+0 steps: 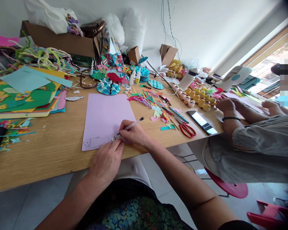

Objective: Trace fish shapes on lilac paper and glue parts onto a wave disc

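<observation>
A light purple sheet of paper [108, 111] lies on the wooden table in front of me. My right hand [134, 132] holds a pen [134, 123] with its tip down near the sheet's lower right part. My left hand [108, 159] rests at the sheet's lower edge, its fingers close together over a small fish-shaped cutout [115, 138], most of which they hide. Left of the cutout, a fish outline [94, 142] is drawn on the sheet. Another grey fish cutout [75, 98] lies beyond the sheet's left side.
Coloured papers [26, 92] are stacked at the left. Red-handled scissors [187, 130], a phone [202, 122] and paper scraps [158, 113] lie to the right. Glue bottles [135, 77] stand behind. A person's arms [232, 116] rest on the table at the far right.
</observation>
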`<state>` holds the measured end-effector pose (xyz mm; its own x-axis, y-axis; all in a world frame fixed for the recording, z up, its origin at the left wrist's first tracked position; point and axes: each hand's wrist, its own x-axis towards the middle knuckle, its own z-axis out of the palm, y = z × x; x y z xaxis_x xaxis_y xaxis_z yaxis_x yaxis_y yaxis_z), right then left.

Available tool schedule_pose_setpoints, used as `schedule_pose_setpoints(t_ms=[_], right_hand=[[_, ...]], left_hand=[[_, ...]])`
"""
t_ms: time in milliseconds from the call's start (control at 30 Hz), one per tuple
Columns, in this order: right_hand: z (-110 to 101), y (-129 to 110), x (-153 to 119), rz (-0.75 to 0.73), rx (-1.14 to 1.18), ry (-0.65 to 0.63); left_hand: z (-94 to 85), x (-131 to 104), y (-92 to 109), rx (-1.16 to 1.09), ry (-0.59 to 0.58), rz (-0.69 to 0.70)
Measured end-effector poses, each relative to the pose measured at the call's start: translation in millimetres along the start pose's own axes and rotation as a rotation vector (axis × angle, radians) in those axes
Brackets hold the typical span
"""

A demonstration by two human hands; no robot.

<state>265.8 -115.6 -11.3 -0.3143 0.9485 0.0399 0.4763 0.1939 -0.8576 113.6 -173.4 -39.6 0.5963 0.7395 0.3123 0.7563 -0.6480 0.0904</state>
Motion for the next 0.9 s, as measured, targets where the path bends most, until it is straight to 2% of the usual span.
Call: schedule_pose_setpoints(t_ms=[467,900], right_hand=[[4,-9,2,-0.02,-0.051,-0.032],[4,-20,11,-0.052,-0.063,-0.186]], left_hand=[[0.2,1,2,0.034,-0.025,-0.022],[-1.4,1,2,0.017,-0.062,-0.016]])
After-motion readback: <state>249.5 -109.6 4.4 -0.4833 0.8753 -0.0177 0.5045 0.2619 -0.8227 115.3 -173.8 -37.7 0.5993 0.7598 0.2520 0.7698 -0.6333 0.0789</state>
